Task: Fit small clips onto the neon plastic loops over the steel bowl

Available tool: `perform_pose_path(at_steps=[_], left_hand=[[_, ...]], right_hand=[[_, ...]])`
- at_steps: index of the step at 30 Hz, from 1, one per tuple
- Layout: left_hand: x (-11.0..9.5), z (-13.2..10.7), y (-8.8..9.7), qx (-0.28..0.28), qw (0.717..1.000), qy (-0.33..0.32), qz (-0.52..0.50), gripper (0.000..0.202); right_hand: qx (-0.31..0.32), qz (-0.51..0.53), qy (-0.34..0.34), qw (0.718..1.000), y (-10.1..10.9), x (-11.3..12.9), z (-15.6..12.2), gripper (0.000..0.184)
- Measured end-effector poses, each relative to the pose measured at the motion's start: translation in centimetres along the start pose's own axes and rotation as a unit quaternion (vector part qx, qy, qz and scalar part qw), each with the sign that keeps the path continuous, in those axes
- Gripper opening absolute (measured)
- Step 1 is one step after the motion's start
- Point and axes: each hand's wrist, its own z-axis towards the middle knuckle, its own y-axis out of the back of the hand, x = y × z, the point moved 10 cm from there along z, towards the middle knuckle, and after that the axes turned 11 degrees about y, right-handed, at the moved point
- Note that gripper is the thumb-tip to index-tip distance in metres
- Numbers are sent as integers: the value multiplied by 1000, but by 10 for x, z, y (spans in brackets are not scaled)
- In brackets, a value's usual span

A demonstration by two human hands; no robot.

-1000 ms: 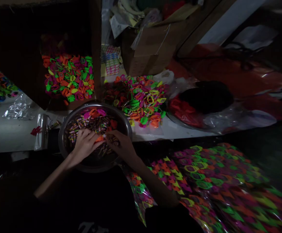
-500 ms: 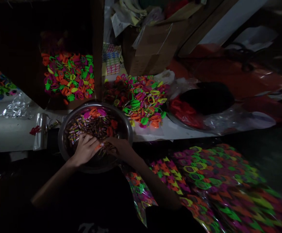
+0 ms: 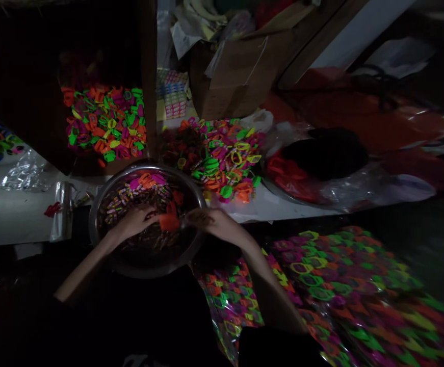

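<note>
A round metal bowl (image 3: pixel 98 243) holds many small wrapped pieces that look like candies (image 3: pixel 118 204), with a few pink and orange plastic pieces at its far side. Over the bowl, my left hand (image 3: pixel 139 220) pinches an orange plastic piece (image 3: pixel 169 221), which looks like a toy watch. My right hand (image 3: pixel 214 223) is at the bowl's right rim, its fingers pointing left toward that piece. Shadow and blur hide whether those fingers hold anything.
Behind the bowl, a large dark box (image 3: pixel 151 76) contains bright plastic toys (image 3: pixel 107 122). Another heap of toys (image 3: pixel 229 158) lies to its right, near a cardboard box (image 3: pixel 240 71). Filled clear bags (image 3: pixel 344 275) spread out at lower right. A clear plastic roll (image 3: pixel 60 211) lies left.
My hands, close together over the bowl before, have moved apart. My right hand has shifted right to the rim, and the orange piece now shows plainly at my left fingertips.
</note>
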Motion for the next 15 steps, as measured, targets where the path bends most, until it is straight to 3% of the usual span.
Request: perform_pose_path(at_steps=[1, 3, 5, 7, 10, 15], left_hand=[[5, 10, -6, -8, 1000, 3, 16, 25], [11, 30, -24, -7, 999, 1, 48, 23], [12, 46, -44, -7, 997, 7, 74, 23], [13, 58, -61, -11, 996, 22, 90, 25], [14, 66, -78, -18, 993, 51, 100, 31], [14, 64, -87, -35, 991, 61, 115, 32]], right_hand=[[-119, -10, -17, 993, 31, -9, -1, 24], [-318, -41, -44, 946, 76, -26, -15, 32], [-387, -49, -63, 919, 86, -41, -23, 38], [-355, -37, -68, 932, 72, -56, -19, 43], [-258, -15, -70, 963, 38, -72, -11, 47], [-141, -2, -74, 987, -7, -82, -2, 33]])
